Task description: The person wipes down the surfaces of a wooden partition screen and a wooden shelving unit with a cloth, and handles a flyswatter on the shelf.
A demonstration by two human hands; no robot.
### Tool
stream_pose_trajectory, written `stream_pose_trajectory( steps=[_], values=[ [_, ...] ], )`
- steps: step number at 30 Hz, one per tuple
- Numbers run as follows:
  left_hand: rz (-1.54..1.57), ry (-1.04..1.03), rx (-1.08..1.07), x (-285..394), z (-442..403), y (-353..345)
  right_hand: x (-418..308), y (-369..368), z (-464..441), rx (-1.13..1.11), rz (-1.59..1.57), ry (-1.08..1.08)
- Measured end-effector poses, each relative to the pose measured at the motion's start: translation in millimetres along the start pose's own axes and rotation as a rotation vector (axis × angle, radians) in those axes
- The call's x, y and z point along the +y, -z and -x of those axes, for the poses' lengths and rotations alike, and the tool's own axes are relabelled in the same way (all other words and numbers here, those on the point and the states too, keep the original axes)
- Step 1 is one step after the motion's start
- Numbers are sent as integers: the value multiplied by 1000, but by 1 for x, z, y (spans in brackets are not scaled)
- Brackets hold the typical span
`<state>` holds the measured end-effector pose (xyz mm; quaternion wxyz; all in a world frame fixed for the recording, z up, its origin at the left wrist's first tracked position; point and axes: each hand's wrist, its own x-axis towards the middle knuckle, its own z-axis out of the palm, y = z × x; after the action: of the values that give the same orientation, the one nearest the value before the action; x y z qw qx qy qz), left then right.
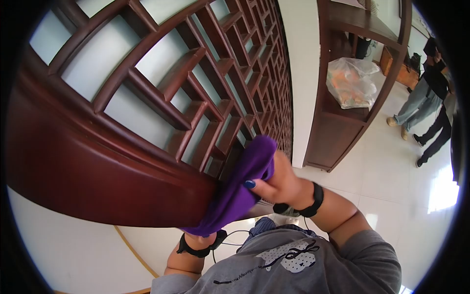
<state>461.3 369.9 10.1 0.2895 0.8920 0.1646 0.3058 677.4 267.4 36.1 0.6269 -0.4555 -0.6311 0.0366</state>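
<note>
A purple cloth (235, 196) lies over the edge of a dark red-brown wooden lattice panel (112, 166). My right hand (280, 182) grips the upper part of the cloth, its thumb with a dark blue nail pressed on top and the other fingers hidden by the fabric. The lower end of the cloth hangs over my left hand (201, 240), at the panel's bottom edge. Only the part near the wrist shows there; the fingers are covered. Black bands circle both wrists.
A wooden shelf unit (338, 132) stands to the right beyond a white wall edge (304, 63), with a clear plastic bag (352, 83) on it. Two people (433, 93) stand farther right on the pale tiled floor (382, 171). Thin cables run near my waist.
</note>
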Motion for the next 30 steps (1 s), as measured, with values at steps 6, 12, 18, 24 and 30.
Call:
stream_pose_trajectory(
  steps=[6,12,18,24,30],
  values=[
    [20,99,16,3,31,19,8,26,-47,26,96,37],
    [46,118,9,0,28,18,9,23,-53,-109,-76,42],
    [42,113,-4,-4,10,10,16,13,-44,-175,-101,145],
    [-19,206,63,14,3,-4,26,40,-63,-357,-294,113],
    [-122,319,203,62,-9,-26,37,57,-90,-518,-171,241]
  ],
)
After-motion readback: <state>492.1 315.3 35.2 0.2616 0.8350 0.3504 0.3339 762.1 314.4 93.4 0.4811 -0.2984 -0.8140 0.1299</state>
